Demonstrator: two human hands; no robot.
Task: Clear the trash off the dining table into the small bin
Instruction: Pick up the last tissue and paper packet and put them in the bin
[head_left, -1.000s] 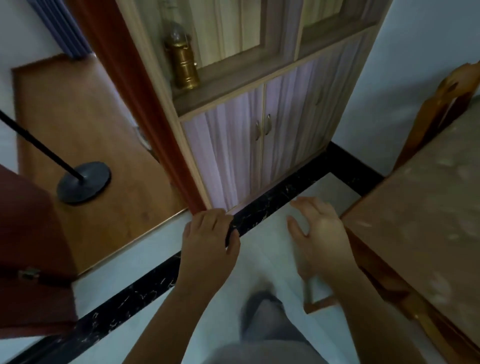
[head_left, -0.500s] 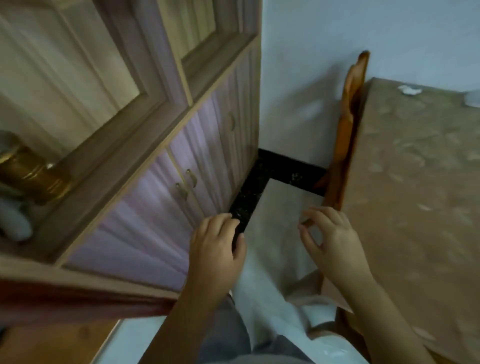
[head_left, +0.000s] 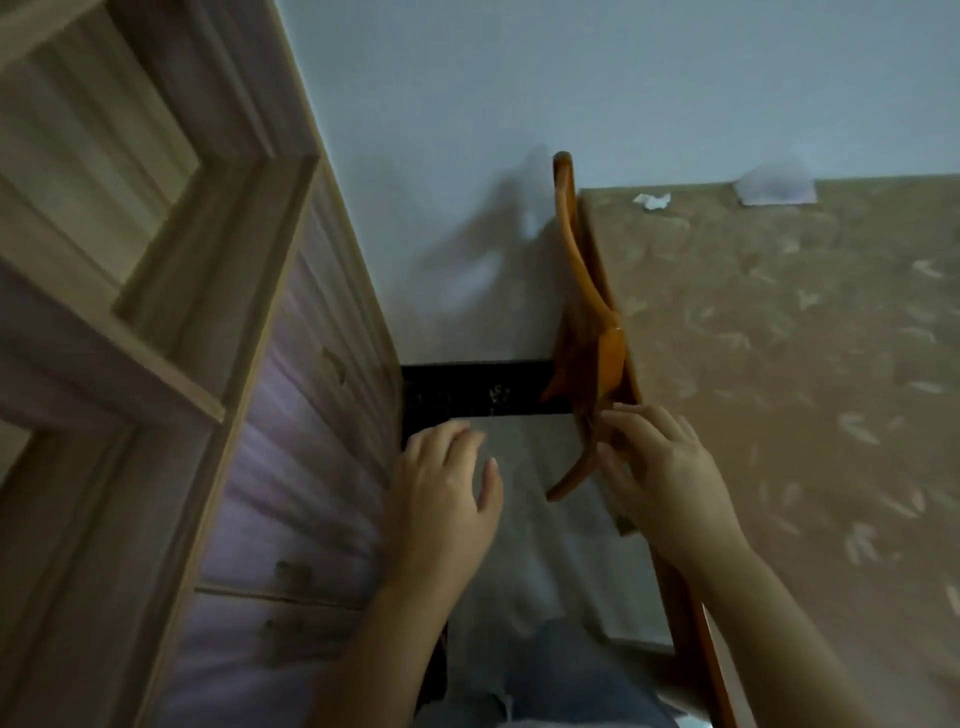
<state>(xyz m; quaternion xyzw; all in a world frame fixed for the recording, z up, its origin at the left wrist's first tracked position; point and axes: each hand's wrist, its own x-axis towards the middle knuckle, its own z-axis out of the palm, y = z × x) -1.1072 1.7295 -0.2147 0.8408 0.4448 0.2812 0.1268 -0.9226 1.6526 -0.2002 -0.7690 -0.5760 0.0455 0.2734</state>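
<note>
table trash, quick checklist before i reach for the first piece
1. Trash in view: ok, a crumpled paper scrap and a pale sheet lie at the table's far edge.
2. Left hand free: ok, empty.
3. Right hand free: ok, empty, over the table's near corner.
4. Path clear: not ok, a wooden chair stands against the table's side.
5. Small bin located: cannot tell, not in view.

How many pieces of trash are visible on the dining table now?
2: a small crumpled white scrap near the far left corner, and a larger pale piece at the far edge. More may lie outside the view.
</note>
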